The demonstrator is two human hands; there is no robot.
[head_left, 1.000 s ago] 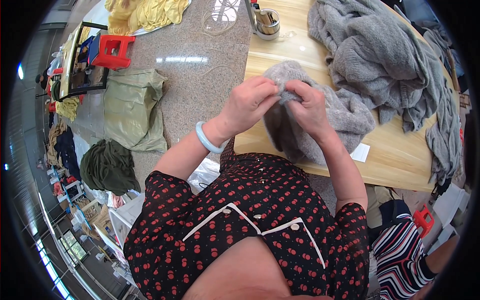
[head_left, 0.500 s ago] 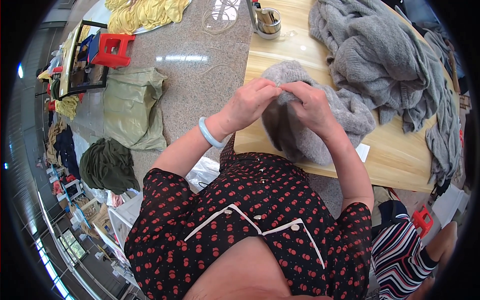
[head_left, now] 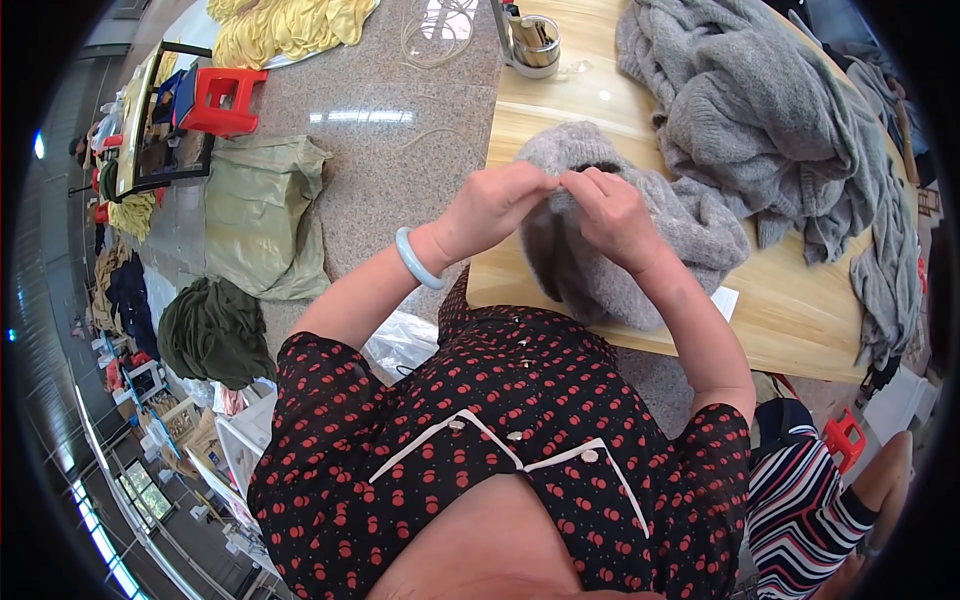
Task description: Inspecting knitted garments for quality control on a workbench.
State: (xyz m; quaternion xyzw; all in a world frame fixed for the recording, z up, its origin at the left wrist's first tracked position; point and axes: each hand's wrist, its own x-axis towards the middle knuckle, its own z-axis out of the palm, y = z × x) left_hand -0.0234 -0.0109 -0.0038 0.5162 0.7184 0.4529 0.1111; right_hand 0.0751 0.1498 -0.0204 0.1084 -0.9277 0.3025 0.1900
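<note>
Head view of two bare hands working above a pale wooden table (head_left: 790,310). A fuzzy grey knit garment (head_left: 690,240) lies bunched at the table's near left corner, its lower folds reaching the near edge. The left hand (head_left: 493,208), with a pale blue bangle (head_left: 417,258) at its wrist, and the right hand (head_left: 612,218) meet over the garment's upper part; thumb and fingers of each are pinched closed, the tips nearly touching. What lies between the tips is too small to tell. Just right of the garment, a white slip (head_left: 725,302) lies by the near edge. A cup of tools (head_left: 537,48) stands by the left edge, farther from the wearer, and a larger grey knit pile (head_left: 750,120) spreads toward the right edge. On the floor left of the table are an olive sack (head_left: 262,225) and a dark green cloth heap (head_left: 212,335).
</note>
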